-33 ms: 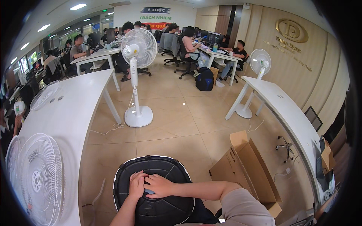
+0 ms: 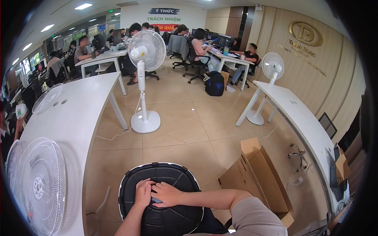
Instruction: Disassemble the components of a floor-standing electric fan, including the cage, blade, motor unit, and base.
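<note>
A round black fan base (image 2: pixel 161 179) with a white rim lies flat in front of me, low in the view. My left hand (image 2: pixel 143 192) rests on its middle with the fingers curled. My right hand (image 2: pixel 167 194) lies beside it, palm down and fingers spread over the base's hub. Both hands touch the base and each other. What sits under the fingers at the hub is hidden.
A white fan grille (image 2: pixel 41 187) stands on the long white table (image 2: pixel 75 122) at my left, with another grille (image 2: pixel 47 98) farther along. A white pedestal fan (image 2: pixel 145 59) stands on the tiled floor ahead. An open cardboard box (image 2: pixel 256 177) lies at right beside a second white table (image 2: pixel 299 118). People sit at desks in the back.
</note>
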The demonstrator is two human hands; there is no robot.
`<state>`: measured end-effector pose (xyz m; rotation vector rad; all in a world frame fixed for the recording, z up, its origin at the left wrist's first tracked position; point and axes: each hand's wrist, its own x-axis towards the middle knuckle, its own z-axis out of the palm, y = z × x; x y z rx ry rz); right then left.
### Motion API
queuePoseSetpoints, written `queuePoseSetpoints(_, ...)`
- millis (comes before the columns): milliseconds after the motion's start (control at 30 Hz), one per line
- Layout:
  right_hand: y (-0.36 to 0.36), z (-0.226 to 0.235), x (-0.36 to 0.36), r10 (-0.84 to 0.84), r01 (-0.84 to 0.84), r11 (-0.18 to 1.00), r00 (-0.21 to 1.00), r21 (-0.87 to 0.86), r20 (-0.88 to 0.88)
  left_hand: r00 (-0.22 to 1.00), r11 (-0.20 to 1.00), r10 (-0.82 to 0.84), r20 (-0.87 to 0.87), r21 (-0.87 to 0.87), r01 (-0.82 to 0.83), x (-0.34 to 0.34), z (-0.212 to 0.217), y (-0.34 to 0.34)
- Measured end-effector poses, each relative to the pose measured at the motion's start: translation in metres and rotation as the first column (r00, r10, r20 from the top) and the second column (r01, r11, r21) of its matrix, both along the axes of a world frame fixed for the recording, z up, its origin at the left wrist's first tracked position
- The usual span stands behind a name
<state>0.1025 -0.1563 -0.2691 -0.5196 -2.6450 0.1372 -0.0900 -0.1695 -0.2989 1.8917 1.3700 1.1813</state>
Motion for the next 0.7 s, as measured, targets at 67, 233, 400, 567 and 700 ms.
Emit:
queuePoseSetpoints(67, 0.007, 0.009, -0.004, -0.001, 0.001, 1.000, 0.999, 0.002, 0.052, 1.000, 1.000, 0.009, 0.011, 0.009, -0.009, -0.002, 0.008, 0.007)
queuePoseSetpoints(233, 0.018, 0.010, -0.009, 0.146, -0.145, 0.988, 0.989, -0.047, 0.017, 0.992, 0.999, 0.036, 0.124, -0.038, -0.032, -0.006, 0.004, 0.004)
queuePoseSetpoints(400, 0.030, 0.016, -0.012, 0.255, -0.257, 0.963, 0.966, -0.087, -0.036, 0.985, 1.000, 0.015, 0.171, 0.009, -0.017, -0.010, 0.006, 0.005)
queuePoseSetpoints(567, 0.056, 0.019, -0.012, 0.500, -0.501, 0.854, 0.865, -0.138, -0.047, 0.962, 0.999, 0.040, 0.269, -0.028, -0.034, -0.006, 0.005, 0.000)
queuePoseSetpoints(700, 0.074, 0.023, -0.013, 0.751, -0.737, 0.654, 0.660, -0.173, 0.029, 0.964, 0.999, 0.050, 0.260, -0.026, -0.045, -0.002, 0.003, 0.000)
